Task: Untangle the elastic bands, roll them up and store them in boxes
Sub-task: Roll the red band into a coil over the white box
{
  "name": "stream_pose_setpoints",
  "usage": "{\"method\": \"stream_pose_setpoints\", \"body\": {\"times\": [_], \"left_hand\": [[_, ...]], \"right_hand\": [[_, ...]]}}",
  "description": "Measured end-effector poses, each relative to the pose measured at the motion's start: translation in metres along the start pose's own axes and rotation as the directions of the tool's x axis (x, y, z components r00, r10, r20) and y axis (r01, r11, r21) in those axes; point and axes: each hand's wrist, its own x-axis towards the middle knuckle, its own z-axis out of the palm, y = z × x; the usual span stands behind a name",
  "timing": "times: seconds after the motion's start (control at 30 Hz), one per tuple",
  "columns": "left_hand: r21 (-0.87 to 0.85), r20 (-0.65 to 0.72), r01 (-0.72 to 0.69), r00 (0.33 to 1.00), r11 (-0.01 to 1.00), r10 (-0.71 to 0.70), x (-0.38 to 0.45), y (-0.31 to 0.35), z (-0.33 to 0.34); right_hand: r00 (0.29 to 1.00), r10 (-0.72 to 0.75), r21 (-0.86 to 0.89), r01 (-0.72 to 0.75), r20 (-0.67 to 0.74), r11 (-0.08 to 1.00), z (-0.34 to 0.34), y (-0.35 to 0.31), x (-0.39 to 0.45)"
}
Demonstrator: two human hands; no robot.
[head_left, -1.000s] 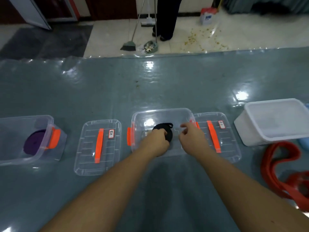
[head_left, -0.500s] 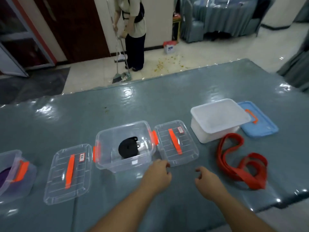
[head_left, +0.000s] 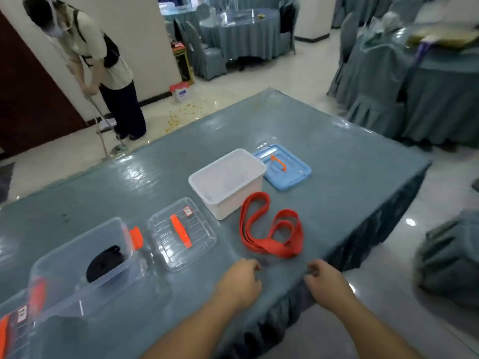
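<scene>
Black band boxed, red band up next

Rolled black band (head_left: 105, 263) sits in the clear box (head_left: 77, 268), lid off; red band (head_left: 269, 229) lies loose and looped on the counter (head_left: 337, 177) beside the white box (head_left: 228, 182); left hand (head_left: 239, 283) and right hand (head_left: 325, 286) hover just short of it, fingers loosely curled, holding nothing

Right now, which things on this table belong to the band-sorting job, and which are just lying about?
Part of the job:
loose red elastic band
rolled black band inside the clear plastic box
empty white plastic box
clear lid with orange handle
blue lid

Just about:
round blue-clothed dining tables
small red-and-white box on the floor
</scene>
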Motion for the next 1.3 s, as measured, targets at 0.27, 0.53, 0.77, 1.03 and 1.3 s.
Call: {"method": "stream_pose_setpoints", "body": {"times": [0.27,0.53,0.77,1.03,1.3], "left_hand": [[0.063,0.061,-0.127,0.991,0.99,0.123,0.052,0.071,0.016],[0.007,0.089,-0.094,0.992,0.996,0.092,0.124,0.08,0.021],[-0.064,0.052,0.005,0.999,0.998,-0.001,0.193,0.062,-0.005],[-0.103,0.101,0.147,0.985,0.984,-0.137,0.211,0.031,-0.004],[-0.046,0.077,0.334,0.941,0.942,-0.33,0.177,0.012,0.023]], "right_hand": [[0.995,0.067,0.189,-0.051,-0.076,0.981,-0.052,0.033,0.018],[0.993,0.117,0.126,-0.115,-0.012,0.985,-0.061,0.023,0.083],[0.992,0.111,-0.062,-0.107,0.053,0.992,-0.078,-0.019,0.164],[0.979,0.031,-0.213,0.013,0.2,0.977,-0.054,-0.047,0.232],[0.894,-0.151,-0.402,0.333,0.421,0.853,-0.032,-0.05,0.289]]}}
